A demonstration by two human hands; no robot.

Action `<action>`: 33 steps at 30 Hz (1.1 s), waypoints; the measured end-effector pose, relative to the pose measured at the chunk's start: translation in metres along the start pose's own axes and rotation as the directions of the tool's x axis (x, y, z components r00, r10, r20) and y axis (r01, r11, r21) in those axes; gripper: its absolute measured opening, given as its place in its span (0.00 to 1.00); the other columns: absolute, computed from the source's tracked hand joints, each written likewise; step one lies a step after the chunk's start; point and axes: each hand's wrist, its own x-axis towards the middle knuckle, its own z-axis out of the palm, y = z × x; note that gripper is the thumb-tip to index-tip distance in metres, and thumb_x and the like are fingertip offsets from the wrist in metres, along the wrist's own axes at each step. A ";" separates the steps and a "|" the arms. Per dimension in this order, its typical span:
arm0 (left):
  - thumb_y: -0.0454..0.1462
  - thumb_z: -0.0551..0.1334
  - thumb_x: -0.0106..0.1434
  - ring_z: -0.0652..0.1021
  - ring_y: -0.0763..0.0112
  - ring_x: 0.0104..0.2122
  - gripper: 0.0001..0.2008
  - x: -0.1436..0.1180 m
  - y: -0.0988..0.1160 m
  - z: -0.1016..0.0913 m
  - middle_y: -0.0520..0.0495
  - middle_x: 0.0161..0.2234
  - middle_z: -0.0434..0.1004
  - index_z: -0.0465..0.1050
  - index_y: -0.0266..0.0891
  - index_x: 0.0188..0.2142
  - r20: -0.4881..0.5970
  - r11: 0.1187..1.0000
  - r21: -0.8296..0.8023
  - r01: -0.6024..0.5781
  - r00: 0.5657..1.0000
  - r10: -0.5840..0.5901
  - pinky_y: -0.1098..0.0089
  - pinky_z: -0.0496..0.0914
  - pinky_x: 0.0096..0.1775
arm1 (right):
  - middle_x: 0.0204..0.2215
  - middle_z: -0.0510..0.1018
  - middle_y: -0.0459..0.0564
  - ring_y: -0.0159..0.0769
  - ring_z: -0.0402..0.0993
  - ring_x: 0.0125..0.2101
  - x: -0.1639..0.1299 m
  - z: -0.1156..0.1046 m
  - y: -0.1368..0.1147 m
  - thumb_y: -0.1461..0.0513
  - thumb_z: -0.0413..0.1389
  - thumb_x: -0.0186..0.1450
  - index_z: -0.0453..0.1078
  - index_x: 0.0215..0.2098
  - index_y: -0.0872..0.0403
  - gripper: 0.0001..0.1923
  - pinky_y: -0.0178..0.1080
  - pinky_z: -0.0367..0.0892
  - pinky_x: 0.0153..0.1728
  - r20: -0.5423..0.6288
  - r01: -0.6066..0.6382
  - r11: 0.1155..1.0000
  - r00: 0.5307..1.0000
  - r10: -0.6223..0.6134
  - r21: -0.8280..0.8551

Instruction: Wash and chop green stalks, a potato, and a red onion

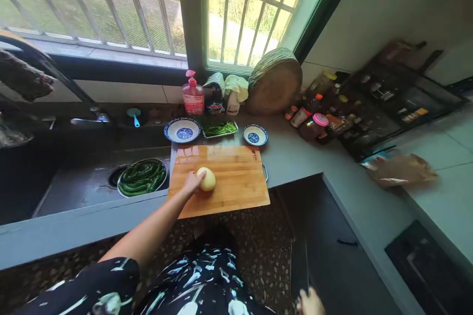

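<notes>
My left hand [192, 183] grips a pale yellow, rounded peeled potato [208, 180] from its left side. The potato rests on a wooden cutting board [236, 184], left of the board's middle. Low at the bottom right, away from the board, my right hand [310, 301] is closed and partly cut off by the frame. A thin upright line shows just above its fingers; I cannot make out what it holds. Behind the board stand a blue-and-white plate [182, 130], a small tray of cut green strips [220, 129] and a smaller blue-and-white dish [255, 135].
The board overhangs the counter's [291, 157] front edge. Left is a sink [81, 182] holding a bowl of long green vegetables [143, 177] under a faucet [55, 66]. A pink pump bottle [193, 96] and a round wooden block [277, 86] stand by the window; jars [314, 125] fill the right corner.
</notes>
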 end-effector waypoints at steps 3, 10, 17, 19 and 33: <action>0.49 0.61 0.54 0.77 0.54 0.43 0.33 0.008 0.003 0.010 0.29 0.49 0.72 0.62 0.30 0.54 -0.004 0.999 0.010 -0.042 0.999 0.042 0.64 0.72 0.35 | 0.14 0.72 0.46 0.39 0.74 0.22 0.036 0.002 -0.061 0.58 0.46 0.62 0.69 0.26 0.50 0.12 0.37 0.67 0.29 0.028 0.109 0.984 0.993 -0.115 0.143; 0.49 0.59 0.55 0.75 0.54 0.47 0.25 0.018 0.006 0.023 0.34 0.46 0.75 0.69 0.33 0.46 0.005 0.995 -0.023 -0.092 0.996 0.092 0.62 0.70 0.43 | 0.32 0.78 0.53 0.36 0.75 0.32 0.013 -0.024 -0.250 0.57 0.40 0.67 0.66 0.43 0.56 0.17 0.33 0.65 0.33 -0.128 0.650 0.734 0.759 -0.638 0.199; 0.52 0.56 0.57 0.69 0.49 0.53 0.33 0.006 0.005 0.019 0.31 0.52 0.66 0.59 0.32 0.56 -0.043 0.965 0.189 -0.183 0.980 0.195 0.55 0.65 0.50 | 0.35 0.76 0.56 0.40 0.75 0.33 0.009 -0.029 -0.362 0.62 0.41 0.68 0.62 0.43 0.58 0.11 0.37 0.64 0.32 0.156 0.816 0.529 0.569 -0.808 -0.234; 0.50 0.57 0.58 0.65 0.50 0.55 0.33 -0.003 -0.001 0.015 0.34 0.55 0.61 0.57 0.36 0.58 -0.114 0.892 0.277 -0.358 0.909 0.401 0.53 0.63 0.53 | 0.34 0.77 0.55 0.41 0.75 0.32 0.013 -0.033 -0.375 0.62 0.40 0.69 0.62 0.44 0.57 0.12 0.37 0.64 0.31 0.214 0.845 0.458 0.519 -0.828 -0.277; 0.44 0.58 0.60 0.60 0.54 0.60 0.25 0.016 -0.037 0.016 0.39 0.57 0.64 0.64 0.40 0.56 0.192 0.453 0.399 -0.797 0.556 0.808 0.52 0.57 0.59 | 0.35 0.78 0.55 0.41 0.76 0.31 0.036 -0.039 -0.397 0.66 0.45 0.63 0.33 0.67 0.54 0.37 0.37 0.68 0.32 0.382 0.939 0.159 0.274 -0.882 -0.304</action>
